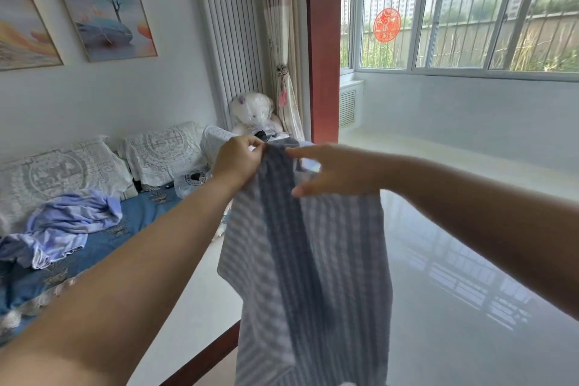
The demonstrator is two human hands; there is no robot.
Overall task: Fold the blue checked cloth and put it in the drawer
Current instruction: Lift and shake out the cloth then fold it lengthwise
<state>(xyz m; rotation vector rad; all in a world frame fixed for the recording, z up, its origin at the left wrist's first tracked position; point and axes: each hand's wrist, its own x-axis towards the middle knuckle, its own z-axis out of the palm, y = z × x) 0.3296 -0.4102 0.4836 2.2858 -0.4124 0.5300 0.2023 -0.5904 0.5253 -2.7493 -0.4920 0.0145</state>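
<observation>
The blue checked cloth (307,266) hangs in the air in front of me, its length dropping past the bottom of the frame. My left hand (238,163) pinches its top edge at the upper corner. My right hand (332,171) is beside it on the right, fingers stretched out straight against the cloth's upper part, thumb below. No drawer is in view.
A sofa (103,238) with a blue cover, white lace cushions and a crumpled lilac garment (62,226) stands at the left. A white teddy bear (253,113) sits by the radiator. Glossy white floor (470,291) spreads right, toward barred windows. A dark wooden edge (203,357) runs below.
</observation>
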